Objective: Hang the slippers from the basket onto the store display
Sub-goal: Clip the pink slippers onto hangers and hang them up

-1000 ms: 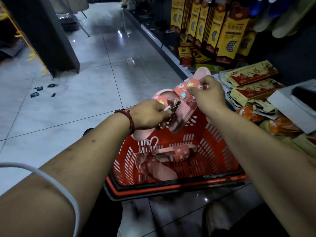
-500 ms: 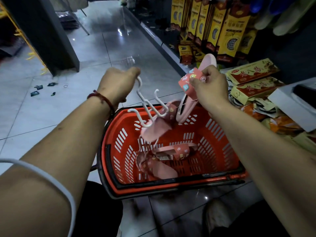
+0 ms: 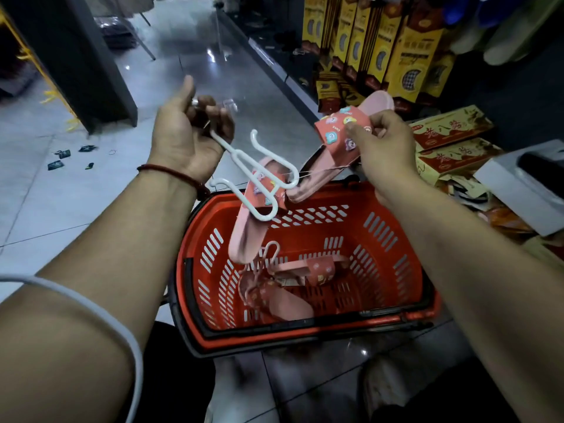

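**Pair of slippers held over the basket, both hands busy**

The tiled floor [image 3: 91, 206] lies open to the left and ahead, bounded by a dark pillar [image 3: 76, 56] at the far left. On the right the low ledge of the display [image 3: 268, 58] runs away down the aisle. Yellow packs [image 3: 409, 56] hang above it and flat boxes [image 3: 448, 126] are stacked close beside the right forearm. The red basket [image 3: 308, 334] sits on the floor directly below both hands, its rim between the two forearms.

The left hand [image 3: 189, 138] is raised with its palm turned toward the camera, fingers curled tight round the top of a white hanger [image 3: 256, 175]. The hanger slants down and right from that fist. The lower slipper [image 3: 244, 239] dangles from it, its sole reaching inside the basket. The right hand [image 3: 381, 148] pinches the patterned strap of the upper slipper [image 3: 338, 132] between thumb and fingertips. A thin thread [image 3: 320, 172] stretches from this slipper toward the hanger. A second pair [image 3: 274, 297] lies on the basket floor with its own hanger.
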